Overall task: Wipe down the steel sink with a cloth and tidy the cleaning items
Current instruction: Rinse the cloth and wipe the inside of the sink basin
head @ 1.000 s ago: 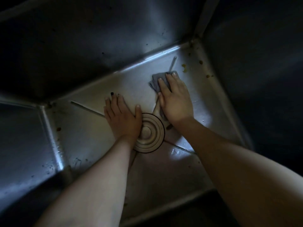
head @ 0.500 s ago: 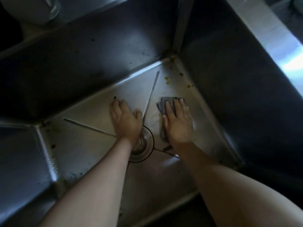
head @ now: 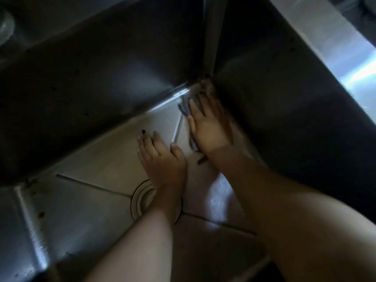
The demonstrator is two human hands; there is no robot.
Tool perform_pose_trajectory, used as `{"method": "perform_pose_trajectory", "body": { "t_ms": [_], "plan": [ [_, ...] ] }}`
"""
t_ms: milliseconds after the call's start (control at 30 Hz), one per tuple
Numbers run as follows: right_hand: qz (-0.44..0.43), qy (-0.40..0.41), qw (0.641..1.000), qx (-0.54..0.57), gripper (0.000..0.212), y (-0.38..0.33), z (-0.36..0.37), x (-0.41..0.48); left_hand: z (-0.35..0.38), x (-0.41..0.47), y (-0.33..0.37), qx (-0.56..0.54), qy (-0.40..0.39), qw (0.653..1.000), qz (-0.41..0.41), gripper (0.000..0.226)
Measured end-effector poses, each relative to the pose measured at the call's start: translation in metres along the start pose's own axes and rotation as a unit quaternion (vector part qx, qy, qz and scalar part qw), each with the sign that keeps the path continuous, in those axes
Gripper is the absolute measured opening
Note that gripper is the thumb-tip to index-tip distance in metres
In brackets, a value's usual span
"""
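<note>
I look down into a deep steel sink (head: 85,216). My right hand (head: 209,127) lies flat on a grey cloth (head: 186,107) and presses it onto the sink floor close to the far right corner. Most of the cloth is hidden under the palm; its edges show at the fingertips and by the wrist. My left hand (head: 160,157) rests flat on the floor beside it, fingers spread, holding nothing. The round drain (head: 142,200) sits just below my left wrist, partly covered by the forearm.
Brownish grime sits in the far right corner (head: 206,82), with small specks on the left floor (head: 41,214). Dark sink walls rise on the far side and the right. A bright steel rim (head: 333,47) runs along the upper right.
My right hand has slid the cloth away from the drain toward the far right corner. The left hand has stayed flat near the drain. The view has shifted with my head.
</note>
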State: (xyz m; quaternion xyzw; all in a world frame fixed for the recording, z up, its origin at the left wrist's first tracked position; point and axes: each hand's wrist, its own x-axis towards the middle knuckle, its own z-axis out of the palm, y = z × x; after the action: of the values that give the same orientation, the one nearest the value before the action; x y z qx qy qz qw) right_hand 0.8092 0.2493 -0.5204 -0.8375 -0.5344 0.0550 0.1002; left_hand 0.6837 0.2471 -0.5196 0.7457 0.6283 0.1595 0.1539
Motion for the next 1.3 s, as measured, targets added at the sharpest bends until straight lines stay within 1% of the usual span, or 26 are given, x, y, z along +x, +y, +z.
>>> {"method": "perform_pose_trajectory", "body": {
  "t_ms": [100, 200, 367, 433, 533, 567, 633, 700, 767, 833, 933, 967, 1033, 1100, 1200, 1300],
  "plan": [
    [-0.023, 0.001, 1.000, -0.006, 0.048, 0.007, -0.001, 0.027, -0.001, 0.000, 0.002, 0.010, -0.016, 1.000, -0.007, 0.056],
    [-0.049, -0.004, 0.999, -0.008, 0.049, 0.010, -0.003, 0.036, 0.000, 0.000, 0.001, 0.023, -0.026, 0.999, -0.015, 0.057],
    [-0.053, -0.020, 0.998, -0.019, 0.050, 0.010, -0.005, 0.033, -0.002, -0.001, 0.003, 0.034, -0.035, 0.999, -0.016, 0.057],
    [-0.045, -0.028, 0.999, -0.004, 0.049, 0.010, -0.006, 0.024, -0.003, -0.001, 0.004, 0.035, -0.035, 0.999, -0.018, 0.059],
    [-0.008, -0.042, 0.999, 0.010, 0.048, 0.007, -0.009, -0.007, -0.005, -0.001, 0.004, 0.031, -0.031, 0.999, -0.018, 0.058],
    [-0.002, -0.038, 0.999, 0.013, 0.046, 0.007, -0.012, -0.020, -0.005, -0.001, 0.004, 0.029, -0.033, 0.999, -0.020, 0.058],
    [-0.006, -0.003, 1.000, -0.004, 0.043, 0.008, -0.017, -0.047, -0.005, -0.002, 0.005, 0.026, -0.040, 0.999, -0.025, 0.059],
    [-0.008, 0.007, 1.000, -0.029, 0.048, 0.009, -0.020, -0.069, -0.005, -0.002, 0.004, 0.028, -0.045, 0.998, -0.025, 0.059],
    [-0.001, -0.006, 1.000, -0.019, 0.053, 0.007, -0.021, -0.083, -0.004, -0.001, 0.003, 0.034, -0.049, 0.998, -0.027, 0.060],
    [0.007, -0.012, 1.000, -0.018, 0.052, 0.006, -0.020, -0.087, -0.004, -0.001, 0.003, 0.037, -0.052, 0.998, -0.028, 0.060],
    [-0.019, -0.004, 0.999, -0.030, 0.040, 0.009, -0.019, -0.077, -0.003, -0.001, 0.003, 0.038, -0.051, 0.998, -0.023, 0.059],
    [-0.030, -0.004, 0.999, -0.036, 0.040, 0.010, -0.019, -0.071, -0.003, -0.001, 0.003, 0.039, -0.052, 0.998, -0.022, 0.059],
    [-0.054, -0.008, 0.998, -0.029, 0.044, 0.013, -0.019, -0.054, -0.003, -0.002, 0.003, 0.042, -0.056, 0.997, -0.023, 0.060],
    [-0.072, -0.002, 0.997, -0.001, 0.043, 0.016, -0.017, -0.031, -0.003, -0.002, 0.003, 0.042, -0.055, 0.997, -0.025, 0.061],
    [-0.073, -0.017, 0.997, 0.023, 0.043, 0.017, -0.013, 0.003, -0.003, -0.002, 0.003, 0.036, -0.050, 0.998, -0.026, 0.062],
    [-0.074, -0.031, 0.997, 0.010, 0.047, 0.016, -0.007, 0.024, -0.002, -0.002, 0.002, 0.038, -0.048, 0.998, -0.022, 0.062]
  ]
}}
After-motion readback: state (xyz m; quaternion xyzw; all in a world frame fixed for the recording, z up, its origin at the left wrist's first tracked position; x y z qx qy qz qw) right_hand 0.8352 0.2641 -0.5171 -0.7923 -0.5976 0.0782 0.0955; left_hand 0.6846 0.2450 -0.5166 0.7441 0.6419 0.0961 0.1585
